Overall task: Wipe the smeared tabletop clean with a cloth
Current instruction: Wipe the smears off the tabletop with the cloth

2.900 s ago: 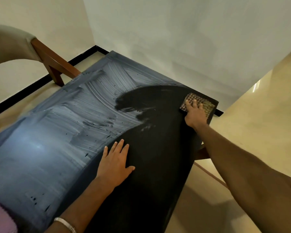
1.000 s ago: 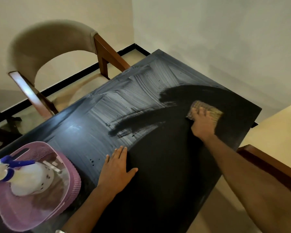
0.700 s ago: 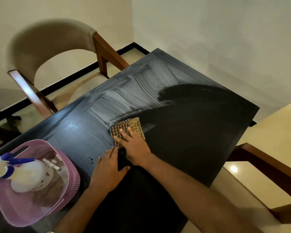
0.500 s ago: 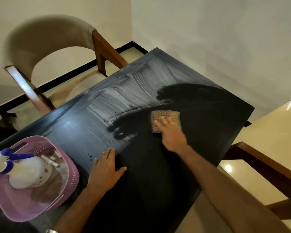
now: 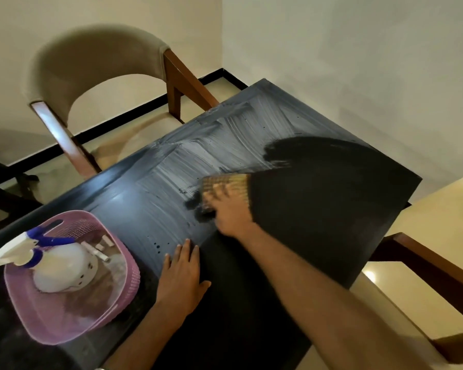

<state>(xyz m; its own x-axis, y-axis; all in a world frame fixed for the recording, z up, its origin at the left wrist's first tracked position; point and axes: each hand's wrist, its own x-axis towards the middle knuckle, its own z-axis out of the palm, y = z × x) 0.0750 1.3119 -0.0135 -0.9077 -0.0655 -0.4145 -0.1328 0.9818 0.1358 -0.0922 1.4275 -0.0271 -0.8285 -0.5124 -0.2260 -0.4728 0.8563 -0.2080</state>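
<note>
**Half the smear remains as the cloth is pressed at its edge**

One checked cloth [image 5: 226,186] is pinned flat under the right hand [image 5: 229,210]; the fingers are blurred but appear spread over it and pressing down, not curled round it. The cloth is laid on the tabletop [image 5: 318,214], right on the boundary between the wiped and unwiped surface. To the right of the pressing hand and toward the near edge, the top is seen dark and clean. To its left and beyond it, toward the far corner, whitish streaks of smear [image 5: 225,145] are still spread over a broad patch, and a few dark specks are visible within it.

Nearer the person, the left hand [image 5: 183,276] is laid flat on the top with straight fingers, holding nothing and apparently used as a brace. Farther to the left of that hand, a pink basket [image 5: 118,284] is stood on the table, with a white spray bottle [image 5: 62,271] lying in it. Beyond the table's far side a padded chair [image 5: 96,60] is drawn up.

The step in hand is judged to be wiping, roughly midway. For the next move, firm flat pressure is called for, with the cloth driven leftward and away into the streaked patch in overlapping passes, right out to the far edge and corner.
</note>
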